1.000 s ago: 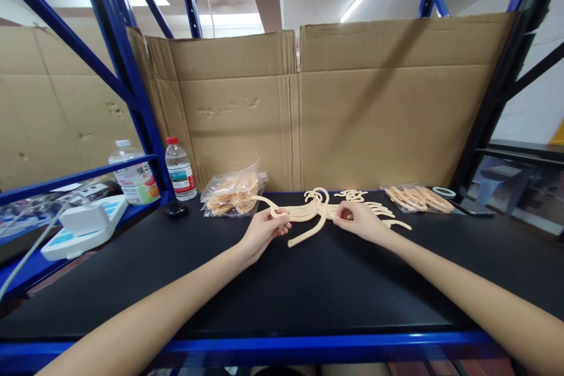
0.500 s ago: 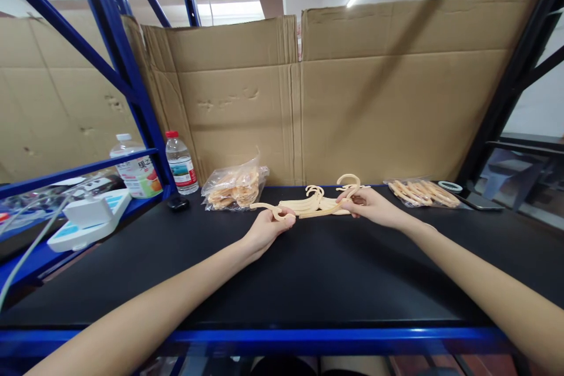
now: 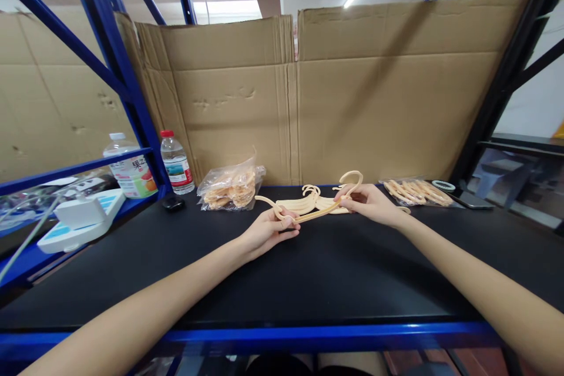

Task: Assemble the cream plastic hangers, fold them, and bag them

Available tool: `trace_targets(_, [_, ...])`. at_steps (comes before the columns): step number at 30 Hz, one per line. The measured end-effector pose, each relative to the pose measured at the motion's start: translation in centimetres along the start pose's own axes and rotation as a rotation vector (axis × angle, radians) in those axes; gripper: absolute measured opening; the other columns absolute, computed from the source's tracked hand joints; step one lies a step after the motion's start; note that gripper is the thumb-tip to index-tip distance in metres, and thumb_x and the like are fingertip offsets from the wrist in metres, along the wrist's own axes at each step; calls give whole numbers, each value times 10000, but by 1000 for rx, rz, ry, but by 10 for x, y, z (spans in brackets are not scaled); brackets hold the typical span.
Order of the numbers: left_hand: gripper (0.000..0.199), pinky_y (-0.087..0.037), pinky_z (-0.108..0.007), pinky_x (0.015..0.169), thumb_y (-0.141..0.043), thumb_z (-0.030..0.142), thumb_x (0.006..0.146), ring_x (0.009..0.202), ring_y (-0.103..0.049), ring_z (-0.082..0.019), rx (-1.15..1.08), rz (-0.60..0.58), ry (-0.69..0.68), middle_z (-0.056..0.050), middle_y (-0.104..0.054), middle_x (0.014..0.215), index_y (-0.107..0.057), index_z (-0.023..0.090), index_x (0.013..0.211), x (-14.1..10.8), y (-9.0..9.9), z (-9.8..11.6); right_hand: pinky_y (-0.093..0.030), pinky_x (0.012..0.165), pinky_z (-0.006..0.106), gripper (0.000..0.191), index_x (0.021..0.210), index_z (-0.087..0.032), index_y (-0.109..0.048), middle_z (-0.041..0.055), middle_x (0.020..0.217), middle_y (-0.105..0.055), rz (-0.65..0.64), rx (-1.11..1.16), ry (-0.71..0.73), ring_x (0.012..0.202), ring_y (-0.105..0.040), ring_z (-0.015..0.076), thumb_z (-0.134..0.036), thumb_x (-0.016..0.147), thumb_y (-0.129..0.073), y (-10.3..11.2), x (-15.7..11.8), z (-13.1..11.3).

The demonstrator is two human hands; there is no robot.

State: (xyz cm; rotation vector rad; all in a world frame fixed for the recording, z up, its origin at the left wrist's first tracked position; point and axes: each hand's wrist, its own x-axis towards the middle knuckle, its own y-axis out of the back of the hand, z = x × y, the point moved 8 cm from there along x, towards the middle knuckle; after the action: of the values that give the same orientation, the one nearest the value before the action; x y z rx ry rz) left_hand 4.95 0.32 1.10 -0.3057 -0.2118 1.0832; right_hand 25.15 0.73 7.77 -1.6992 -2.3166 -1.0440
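Observation:
A cream plastic clothes hanger (image 3: 318,214) is held between my two hands, just above the black tabletop. My left hand (image 3: 268,229) pinches its left part between thumb and fingers, and a curved end sticks out past the fingers. Closed on its other side is my right hand (image 3: 366,204), with a large hook rising beside the fingertips. Right behind lie several more cream hangers (image 3: 296,206), their small hooks pointing up; my right hand and the held hanger partly hide them.
Bagged hangers (image 3: 231,188) lie at the back left, and another bag (image 3: 418,192) at the back right near a phone (image 3: 476,200) and a white ring (image 3: 443,185). A red-capped bottle (image 3: 177,167) stands left, by a dark mouse-like object (image 3: 173,202). Cardboard (image 3: 396,111) walls the back.
The held hanger has tilted, its left side nearer to me and its hook slightly higher. My left hand has turned, with its lower fingers spreading out. The view has shifted slightly.

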Motion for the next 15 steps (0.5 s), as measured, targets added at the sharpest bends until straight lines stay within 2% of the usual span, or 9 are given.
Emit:
trace_targets(5, [228,-496,-271,712,-790,129,629,677,-608,-119,-19,-19,21,-23,-603,763,-578,125,712,2,0,-3,-447,563,273,252,797,-178,-684,63,858,-659,29,-43,77,650,-554,149,-415,773,-601,-1,-1,-5])
trace_targets(11, [238,-460,-227,600,-728,36,590,577,-582,-94,20,33,20,-10,-600,678,-511,126,627,1,4,-2,-466,604,286,163,827,-219,-718,50,807,-673,50,-85,213,736,-590,184,-328,794,-603,-7,-6,-20])
trace_targets(15, [233,-450,-216,578,-672,-5,558,555,-600,-100,64,71,4,-7,-614,653,-496,131,625,-1,6,-1,-468,581,282,134,829,-227,-722,48,816,-671,53,-60,235,718,-592,179,-286,793,-606,-9,-7,-22])
